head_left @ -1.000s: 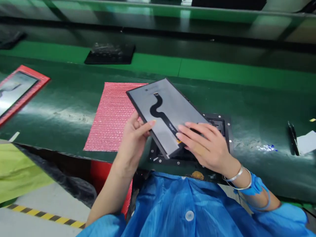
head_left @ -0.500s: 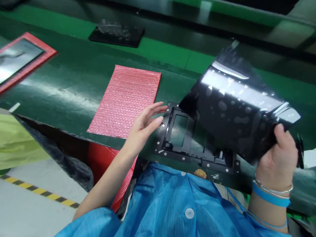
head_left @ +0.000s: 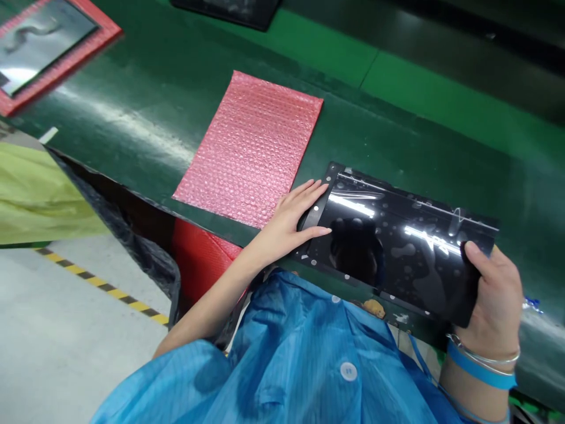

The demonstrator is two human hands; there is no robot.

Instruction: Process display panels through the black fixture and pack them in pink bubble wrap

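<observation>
A glossy black panel, covered by a clear film with bubbles under it, lies over a black frame dotted with small round silver spots. Most of the frame is hidden beneath it. My right hand grips the panel's right end, thumb on top and fingers underneath. At the left end, my left hand rests with its fingers stretched along the frame's edge and its thumb by the panel's corner. Just beyond that hand is a pink bubble-wrap sheet, flat on the green bench.
On the green bench, a screen lies on red bubble wrap at the far left. Another dark panel sits at the back. Red bubble wrap shows below the bench edge. Yellow-green cloth hangs at left.
The black panel has come down from a tilted, raised position onto the frame. My left hand has moved right, to the frame's left edge. The view has shifted too.
</observation>
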